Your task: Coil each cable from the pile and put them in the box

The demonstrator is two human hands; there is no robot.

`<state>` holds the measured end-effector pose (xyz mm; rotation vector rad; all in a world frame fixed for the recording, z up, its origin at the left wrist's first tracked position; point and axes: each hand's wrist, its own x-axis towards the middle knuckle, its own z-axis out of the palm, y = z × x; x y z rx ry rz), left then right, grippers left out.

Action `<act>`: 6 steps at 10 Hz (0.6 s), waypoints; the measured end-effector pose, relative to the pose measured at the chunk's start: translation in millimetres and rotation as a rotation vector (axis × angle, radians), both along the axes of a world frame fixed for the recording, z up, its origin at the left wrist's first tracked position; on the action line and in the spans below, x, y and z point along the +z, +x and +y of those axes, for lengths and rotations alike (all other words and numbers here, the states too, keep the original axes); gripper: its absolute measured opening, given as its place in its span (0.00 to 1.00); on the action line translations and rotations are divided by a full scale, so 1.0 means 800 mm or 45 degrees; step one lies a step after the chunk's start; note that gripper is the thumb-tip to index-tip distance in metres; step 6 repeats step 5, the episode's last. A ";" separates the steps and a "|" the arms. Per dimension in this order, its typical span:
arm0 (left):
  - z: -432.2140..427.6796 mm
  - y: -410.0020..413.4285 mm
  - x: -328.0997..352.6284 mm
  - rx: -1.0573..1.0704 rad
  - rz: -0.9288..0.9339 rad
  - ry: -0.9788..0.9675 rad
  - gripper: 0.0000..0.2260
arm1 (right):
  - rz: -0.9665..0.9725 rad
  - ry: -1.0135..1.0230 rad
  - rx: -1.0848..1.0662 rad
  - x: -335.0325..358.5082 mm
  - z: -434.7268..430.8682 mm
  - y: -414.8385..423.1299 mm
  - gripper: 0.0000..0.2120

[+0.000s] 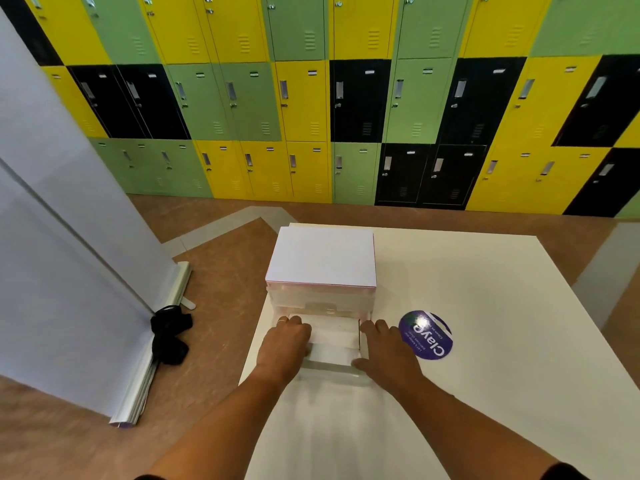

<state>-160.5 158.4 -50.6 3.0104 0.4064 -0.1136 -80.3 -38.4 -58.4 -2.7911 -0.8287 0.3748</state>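
Two hands hold the pulled-out drawer [334, 336] of a small white box [322, 258] with stacked drawers. The left hand [284, 344] lies along the drawer's left wall, fingers reaching forward and thumb tucked in over the edge, so it grips that side. A ring [282, 319] shows on one of its fingers. The right hand [388, 348] does the same on the right wall, fingers pointing forward along the outside and thumb hooked on the clear front rim. The drawer is blurred, and its pale inside shows nothing I can make out.

The box stands at the left edge of a white table [485, 289], its flat lid closed on top. Just right of the right hand a round purple sticker [426, 336] with white lettering lies flat on the table.

On the brown floor [214, 271] to the left, well apart from the box, a black tangled bundle [169, 332] rests against the foot of a white roll-up banner [69, 237]; whether it is cable I cannot tell. Yellow, green and black lockers [301, 98] fill the far wall.
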 end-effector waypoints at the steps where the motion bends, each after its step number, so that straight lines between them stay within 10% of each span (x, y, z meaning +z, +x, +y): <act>1: -0.008 0.005 0.003 -0.013 0.009 -0.031 0.07 | 0.071 0.047 0.022 0.010 -0.005 0.002 0.31; 6: -0.045 0.030 0.032 -0.043 -0.044 -0.119 0.12 | 0.171 0.247 0.091 0.069 -0.045 0.031 0.29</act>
